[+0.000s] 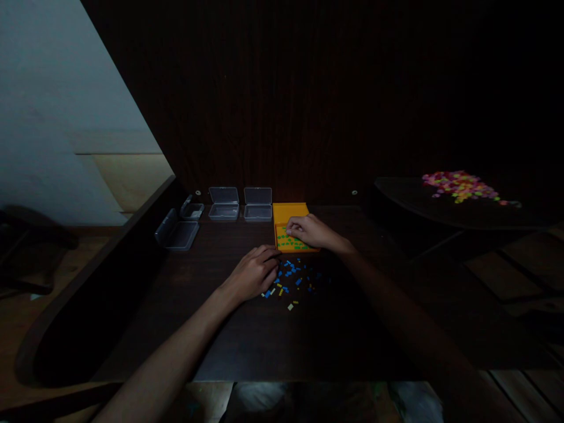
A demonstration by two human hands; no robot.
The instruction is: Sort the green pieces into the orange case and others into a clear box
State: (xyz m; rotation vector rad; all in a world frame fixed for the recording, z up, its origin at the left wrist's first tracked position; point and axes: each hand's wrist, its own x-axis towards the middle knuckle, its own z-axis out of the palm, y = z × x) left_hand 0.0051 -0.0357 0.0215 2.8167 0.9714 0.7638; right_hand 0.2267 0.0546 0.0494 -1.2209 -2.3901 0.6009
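An orange-yellow box (pixel 291 210) lies with its lid up on the dark table, and small green pieces (pixel 288 241) are spread in its near tray. Above that tray, my right hand (pixel 306 231) has its fingers pinched together; anything between the fingertips is too small or hidden to make out. My left hand (pixel 256 273) rests on the table by the box's near left corner, fingers loosely stretched toward the edge and holding nothing visible. Just right of it are scattered small blue pieces (pixel 289 268), along with some yellow pieces (pixel 295 302) and a pale piece (pixel 290 307).
Several clear plastic cases with raised lids stand at the back left, among them one clear case (pixel 224 211) and another (pixel 180 235). A dark raised side panel (pixel 101 276) bounds the left. Colourful small items (pixel 462 187) are heaped on a dark surface at right.
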